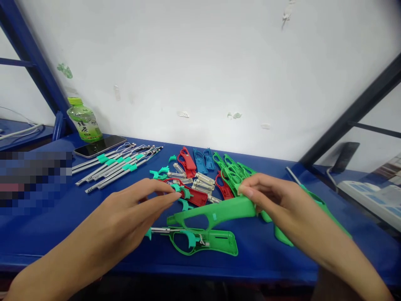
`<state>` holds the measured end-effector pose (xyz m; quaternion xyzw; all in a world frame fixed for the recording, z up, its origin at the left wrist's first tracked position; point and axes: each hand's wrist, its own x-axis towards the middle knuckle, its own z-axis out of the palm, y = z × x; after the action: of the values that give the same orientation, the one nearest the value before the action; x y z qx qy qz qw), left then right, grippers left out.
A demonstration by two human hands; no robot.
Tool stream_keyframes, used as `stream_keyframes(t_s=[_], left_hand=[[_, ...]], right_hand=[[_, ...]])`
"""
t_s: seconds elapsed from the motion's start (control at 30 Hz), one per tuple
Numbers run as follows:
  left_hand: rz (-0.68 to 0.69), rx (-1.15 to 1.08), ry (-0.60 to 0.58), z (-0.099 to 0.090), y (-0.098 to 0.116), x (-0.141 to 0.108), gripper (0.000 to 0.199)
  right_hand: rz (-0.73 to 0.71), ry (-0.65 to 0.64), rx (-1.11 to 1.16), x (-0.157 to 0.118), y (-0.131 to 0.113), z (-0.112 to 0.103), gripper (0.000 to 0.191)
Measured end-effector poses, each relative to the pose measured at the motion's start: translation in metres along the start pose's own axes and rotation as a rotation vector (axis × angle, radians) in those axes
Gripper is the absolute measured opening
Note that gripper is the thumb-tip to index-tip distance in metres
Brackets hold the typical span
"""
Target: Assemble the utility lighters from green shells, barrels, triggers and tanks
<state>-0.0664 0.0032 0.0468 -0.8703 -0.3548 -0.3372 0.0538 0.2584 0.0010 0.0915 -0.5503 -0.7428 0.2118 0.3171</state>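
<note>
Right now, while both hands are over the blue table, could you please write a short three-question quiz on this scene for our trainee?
1. Which hand holds the raised green casing half?
2. True or false: the bottle stands upright beside the phone.
3. Fill in the gap: the silver rods near the phone carry small ____-coloured pieces.

Key:
1. The right hand.
2. True.
3. Teal.
</note>
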Motion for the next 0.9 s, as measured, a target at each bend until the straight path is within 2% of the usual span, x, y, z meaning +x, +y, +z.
stream_keyframes(t_s=[0.1, 0.2, 0.33, 0.43, 0.6, 0.7, 0.9], left_hand=[[0.018, -0.077, -0.039, 0.001, 0.006, 0.001, 0.028], [0.001, -0.051, -0.061, 0.005, 0.008, 0.0, 0.03], [-0.007, 0.033, -0.014, 0.011, 0.001, -0.002, 0.031], [-0.074, 0.113, -0.02, 0.012, -0.011, -0.003, 0.033], [-0.166, 0.174, -0.228, 0.01, -0.034, -0.01, 0.05], [-0.234, 0.158, -0.33, 0.007, -0.045, -0.013, 0.051], [-0.388, 0.19, -0.345, -0.001, -0.056, -0.015, 0.049]], right_hand=[[0.051, -0.017, 0.09, 0.007, 0.004, -0.001, 0.033], [0.055, -0.017, 0.105, 0.01, 0.005, -0.002, 0.036], [0.046, -0.012, 0.092, 0.01, 0.003, -0.002, 0.039], [0.055, 0.02, 0.077, 0.011, 0.004, -0.001, 0.037], [0.127, 0.124, 0.065, 0.017, 0.02, 0.007, 0.035], [0.195, 0.145, 0.025, 0.024, 0.033, 0.015, 0.035], [0.242, 0.102, -0.09, 0.036, 0.05, 0.024, 0.025]])
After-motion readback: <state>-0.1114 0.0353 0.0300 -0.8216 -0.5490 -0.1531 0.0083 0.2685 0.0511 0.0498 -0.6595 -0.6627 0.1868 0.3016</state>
